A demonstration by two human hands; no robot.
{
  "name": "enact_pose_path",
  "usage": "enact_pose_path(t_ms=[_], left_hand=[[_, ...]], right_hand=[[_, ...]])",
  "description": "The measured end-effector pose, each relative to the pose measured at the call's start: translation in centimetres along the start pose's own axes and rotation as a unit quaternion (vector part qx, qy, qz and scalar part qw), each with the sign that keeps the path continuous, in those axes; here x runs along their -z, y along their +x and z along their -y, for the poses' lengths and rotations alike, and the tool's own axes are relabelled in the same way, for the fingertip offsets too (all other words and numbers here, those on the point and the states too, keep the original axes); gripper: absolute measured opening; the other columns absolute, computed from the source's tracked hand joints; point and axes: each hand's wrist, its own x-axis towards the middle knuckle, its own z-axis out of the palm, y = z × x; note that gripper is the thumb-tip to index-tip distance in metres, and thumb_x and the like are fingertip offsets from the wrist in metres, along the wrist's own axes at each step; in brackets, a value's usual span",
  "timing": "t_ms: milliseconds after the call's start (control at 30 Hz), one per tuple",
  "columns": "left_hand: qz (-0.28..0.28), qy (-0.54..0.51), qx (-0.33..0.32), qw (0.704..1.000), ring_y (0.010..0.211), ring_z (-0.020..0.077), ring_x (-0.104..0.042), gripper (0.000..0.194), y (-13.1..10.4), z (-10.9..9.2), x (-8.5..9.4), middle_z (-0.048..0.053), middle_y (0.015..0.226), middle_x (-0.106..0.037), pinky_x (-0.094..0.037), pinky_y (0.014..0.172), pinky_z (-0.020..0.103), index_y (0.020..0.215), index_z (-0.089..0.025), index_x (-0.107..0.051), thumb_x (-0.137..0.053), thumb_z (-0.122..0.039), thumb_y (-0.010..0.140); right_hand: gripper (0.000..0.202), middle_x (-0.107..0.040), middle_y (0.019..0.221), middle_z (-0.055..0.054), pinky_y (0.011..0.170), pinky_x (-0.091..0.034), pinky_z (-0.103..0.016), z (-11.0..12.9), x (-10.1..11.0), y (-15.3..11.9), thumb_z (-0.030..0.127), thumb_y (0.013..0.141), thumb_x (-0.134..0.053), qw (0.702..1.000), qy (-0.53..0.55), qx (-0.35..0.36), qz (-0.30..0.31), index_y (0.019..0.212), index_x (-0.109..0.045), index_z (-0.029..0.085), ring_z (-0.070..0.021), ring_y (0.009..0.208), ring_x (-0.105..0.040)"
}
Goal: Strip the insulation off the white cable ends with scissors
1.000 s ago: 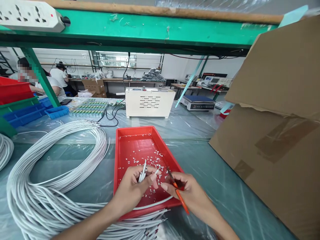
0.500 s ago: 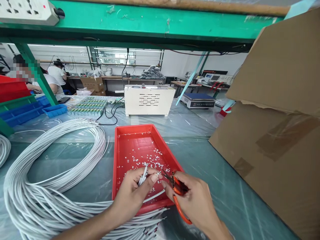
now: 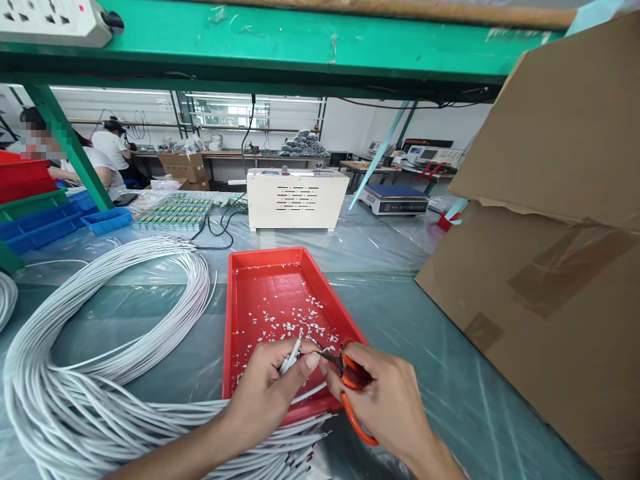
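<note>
My left hand (image 3: 275,383) is closed around a few white cable ends (image 3: 291,357) above the near part of a red tray (image 3: 226,320). Orange-handled cutters (image 3: 354,373) are in my right hand (image 3: 387,393), their dark jaws at the cable tip by my left fingertips. The very tip is too small to make out. Small white scraps (image 3: 305,320) lie scattered on the tray's floor. A large looped bundle of white cables (image 3: 45,393) spreads to the left, and its cut ends lie in front of the tray.
A cardboard box (image 3: 550,280) stands at the right. Behind the tray are a cream machine (image 3: 297,200) and a scale (image 3: 393,200). Blue bins (image 3: 107,221) and a green board stack (image 3: 173,212) sit at back left. A green shelf beam (image 3: 280,40) crosses overhead; co-workers sit beyond.
The cutters have moved slightly left, and their jaws now meet the cable tip at my left fingers. The held cable ends have tilted a little to the right.
</note>
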Motion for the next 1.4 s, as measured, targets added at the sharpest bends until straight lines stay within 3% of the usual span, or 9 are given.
enact_pose_path(t_ms=[233, 467, 700, 900, 1100, 1267, 1400], left_hand=[[0.006, 0.004, -0.004, 1.0, 0.058, 0.0102, -0.041, 0.027, 0.07, 0.24, 0.17, -0.002, 0.061, -0.05, -0.032, 0.054, 0.019, 0.077, -0.012, -0.064, -0.048, -0.031, 0.085], [-0.002, 0.017, -0.01, 1.0, 0.064, 0.0131, -0.05, 0.024, 0.22, 0.46, -0.06, 0.002, 0.065, -0.059, -0.038, 0.06, 0.021, 0.078, -0.01, -0.066, -0.052, -0.029, 0.083], [0.018, 0.006, 0.002, 1.0, 0.056, 0.0093, -0.042, 0.027, -0.08, 0.63, 0.07, -0.003, 0.057, -0.047, -0.032, 0.053, 0.018, 0.074, -0.012, -0.062, -0.047, -0.031, 0.086], [-0.009, 0.044, -0.011, 0.999, 0.068, 0.0149, -0.054, 0.023, -0.02, 0.34, -0.09, 0.004, 0.07, -0.063, -0.04, 0.061, 0.021, 0.076, -0.012, -0.065, -0.051, -0.029, 0.083], [-0.01, 0.09, -0.019, 0.996, 0.068, 0.0156, -0.057, 0.024, -0.22, 0.18, -0.25, 0.004, 0.072, -0.066, -0.04, 0.063, 0.022, 0.075, -0.014, -0.066, -0.049, -0.028, 0.085], [0.0, 0.065, -0.007, 0.998, 0.06, 0.0117, -0.046, 0.029, -0.14, 0.09, -0.21, 0.0, 0.063, -0.053, -0.037, 0.059, 0.021, 0.071, -0.013, -0.059, -0.044, -0.032, 0.087], [-0.004, 0.04, 0.037, 0.999, 0.055, 0.0101, -0.035, 0.031, -0.19, 0.19, -0.11, -0.003, 0.061, -0.044, -0.03, 0.05, 0.02, 0.08, -0.014, -0.06, -0.044, -0.04, 0.086]], right_hand=[[0.038, -0.027, 0.049, 0.008, 0.045, -0.019, -0.02, -0.07, 0.13, 0.18, 0.03, 0.072, -0.055, 1.0, 0.01, -0.011, 0.014, 0.054, -0.024, 0.019, -0.0076, 0.044, -0.024], [0.036, -0.025, 0.049, 0.008, 0.045, -0.019, -0.019, -0.02, 0.1, 0.1, 0.027, 0.069, -0.054, 0.999, 0.017, -0.035, 0.031, 0.054, -0.022, 0.019, -0.0079, 0.045, -0.023], [0.036, -0.027, 0.048, 0.008, 0.045, -0.019, -0.02, 0.06, 0.17, 0.22, 0.029, 0.07, -0.053, 0.999, 0.001, -0.035, 0.032, 0.054, -0.022, 0.02, -0.0083, 0.045, -0.024], [0.034, -0.027, 0.048, 0.008, 0.045, -0.018, -0.02, 0.36, 0.15, 0.2, 0.025, 0.067, -0.053, 0.998, 0.007, -0.05, 0.045, 0.053, -0.023, 0.019, -0.0083, 0.045, -0.023], [0.031, -0.029, 0.048, 0.008, 0.045, -0.02, -0.02, 0.6, -0.14, 0.06, 0.027, 0.067, -0.052, 0.996, 0.009, -0.067, 0.056, 0.052, -0.026, 0.02, -0.0082, 0.044, -0.026], [0.031, -0.033, 0.048, 0.008, 0.045, -0.022, -0.02, 0.59, -0.15, 0.32, 0.029, 0.068, -0.055, 0.995, 0.022, -0.072, 0.061, 0.054, -0.029, 0.02, -0.0085, 0.044, -0.029], [0.026, -0.038, 0.052, 0.006, 0.046, -0.027, -0.02, 0.41, 0.24, 0.31, 0.029, 0.071, -0.056, 0.989, 0.123, -0.075, 0.04, 0.057, -0.036, 0.021, -0.0098, 0.047, -0.035]])
